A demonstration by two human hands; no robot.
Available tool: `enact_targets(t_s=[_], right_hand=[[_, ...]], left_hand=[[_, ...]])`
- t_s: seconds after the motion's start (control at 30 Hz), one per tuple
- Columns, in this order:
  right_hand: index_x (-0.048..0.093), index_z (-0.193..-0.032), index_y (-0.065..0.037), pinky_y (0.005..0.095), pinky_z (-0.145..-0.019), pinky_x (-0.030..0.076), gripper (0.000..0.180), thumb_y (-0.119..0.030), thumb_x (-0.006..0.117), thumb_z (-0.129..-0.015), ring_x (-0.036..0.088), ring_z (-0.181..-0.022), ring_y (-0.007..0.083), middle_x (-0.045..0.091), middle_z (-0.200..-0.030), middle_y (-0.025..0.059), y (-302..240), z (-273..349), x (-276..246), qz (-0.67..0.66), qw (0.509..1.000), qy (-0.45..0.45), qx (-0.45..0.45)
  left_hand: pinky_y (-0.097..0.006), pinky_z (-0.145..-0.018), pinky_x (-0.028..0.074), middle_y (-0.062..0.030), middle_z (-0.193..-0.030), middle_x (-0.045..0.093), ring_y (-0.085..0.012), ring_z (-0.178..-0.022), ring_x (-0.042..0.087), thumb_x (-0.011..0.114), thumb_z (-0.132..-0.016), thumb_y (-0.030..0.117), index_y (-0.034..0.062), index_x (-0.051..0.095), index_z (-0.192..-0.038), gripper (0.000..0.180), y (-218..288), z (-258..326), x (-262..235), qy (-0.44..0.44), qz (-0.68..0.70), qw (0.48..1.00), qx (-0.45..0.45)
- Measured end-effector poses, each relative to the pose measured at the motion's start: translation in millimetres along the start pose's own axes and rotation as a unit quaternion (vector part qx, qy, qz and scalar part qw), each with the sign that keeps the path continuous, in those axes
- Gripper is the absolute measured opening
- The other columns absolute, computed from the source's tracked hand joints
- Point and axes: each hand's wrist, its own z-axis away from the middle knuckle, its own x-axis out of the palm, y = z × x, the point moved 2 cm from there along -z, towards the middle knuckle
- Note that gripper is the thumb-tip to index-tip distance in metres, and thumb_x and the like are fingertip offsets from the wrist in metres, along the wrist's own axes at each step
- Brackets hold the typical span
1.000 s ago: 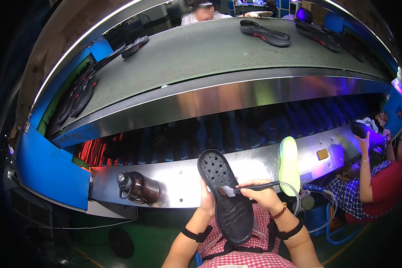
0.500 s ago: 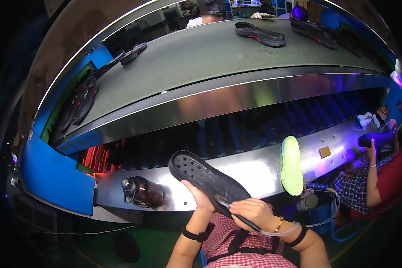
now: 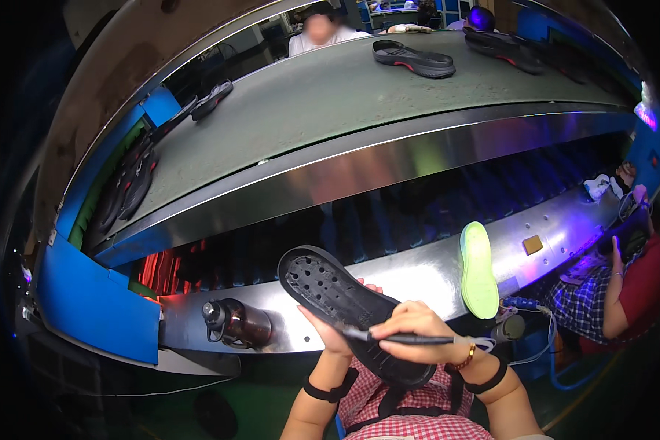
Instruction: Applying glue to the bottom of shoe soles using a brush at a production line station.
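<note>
A black shoe sole [image 3: 323, 292], its inner side with round holes facing up, lies tilted across my left hand [image 3: 330, 336], whose fingers wrap round its edges. In my right hand [image 3: 418, 330] is a brush with a dark handle [image 3: 441, 339], gripped like a pen. The pale bristles touch the inside of the sole around its middle. A clear tube runs from the handle's end past my wrist. To the right of my hands, a bright yellow-green sole [image 3: 479, 275] lies on the metal ledge [image 3: 425, 282].
A dark bottle [image 3: 236, 323] lies on the ledge at the left, a small yellow-brown block [image 3: 532, 244] at the right. Beyond, several black soles, one of them [image 3: 413, 59] at the far middle, rest on the grey-green belt [image 3: 286, 114]. A co-worker [image 3: 623, 286] sits at the right.
My right hand has turned the brush from steeply slanted to nearly level, its bristles shifting slightly left along the sole. The sole's lower end has swung toward me. The soles on the belt appear slightly further left.
</note>
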Motion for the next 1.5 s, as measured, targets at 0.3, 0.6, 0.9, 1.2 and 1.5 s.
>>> enact_targets(t_s=[0.3, 0.6, 0.9, 1.2, 1.5], right_hand=[[0.07, -0.092, -0.007, 0.0318, -0.078, 0.043, 0.022, -0.008, 0.07, -0.07, 0.058, -0.084, 0.0171, 0.069, -0.092, 0.0036, -5, 14, -8, -0.019, 1.0, -0.012, 0.003], [0.07, -0.095, -0.01, 0.0328, -0.084, 0.038, 0.023, -0.011, 0.07, -0.072, 0.057, -0.089, 0.0147, 0.068, -0.09, 0.0037, -15, 21, -16, -0.031, 0.999, -0.021, 0.027], [0.067, -0.094, -0.002, 0.0315, -0.081, 0.046, 0.021, -0.003, 0.067, -0.073, 0.061, -0.087, 0.0189, 0.067, -0.094, 0.0079, -13, 26, -22, -0.034, 0.999, -0.033, 0.009], [0.067, -0.091, 0.0, 0.0325, -0.08, 0.045, 0.02, -0.002, 0.067, -0.071, 0.063, -0.082, 0.0204, 0.067, -0.09, 0.011, -5, 29, -21, -0.087, 0.996, -0.015, 0.007], [0.068, -0.09, -0.001, 0.0332, -0.083, 0.043, 0.018, -0.006, 0.068, -0.073, 0.063, -0.086, 0.0211, 0.068, -0.09, 0.0102, -4, 33, -21, -0.119, 0.992, -0.029, 0.022]], left_hand=[[-0.046, -0.097, 0.035, -0.0149, -0.107, 0.055, -0.0288, -0.098, 0.052, 0.023, -0.076, 0.08, 0.0003, 0.048, -0.117, 0.093, 15, -1, 37, -0.06, -0.027, 0.989, 0.129], [-0.047, -0.102, 0.031, -0.015, -0.119, 0.053, -0.0312, -0.107, 0.051, 0.025, -0.075, 0.079, 0.0034, 0.044, -0.128, 0.094, 36, -3, 46, -0.139, -0.07, 0.971, 0.181], [-0.044, -0.103, 0.029, -0.0166, -0.119, 0.053, -0.0311, -0.109, 0.05, 0.043, -0.074, 0.075, 0.0018, 0.045, -0.126, 0.09, 42, -3, 51, -0.134, -0.051, 0.968, 0.207], [-0.043, -0.102, 0.031, -0.016, -0.114, 0.055, -0.0318, -0.109, 0.046, 0.042, -0.072, 0.077, 0.0009, 0.048, -0.123, 0.092, 43, -2, 54, -0.135, -0.056, 0.966, 0.213], [-0.041, -0.1, 0.032, -0.0145, -0.112, 0.056, -0.0294, -0.104, 0.049, 0.042, -0.073, 0.076, -0.0009, 0.048, -0.122, 0.091, 46, -2, 56, -0.108, -0.022, 0.97, 0.215]])
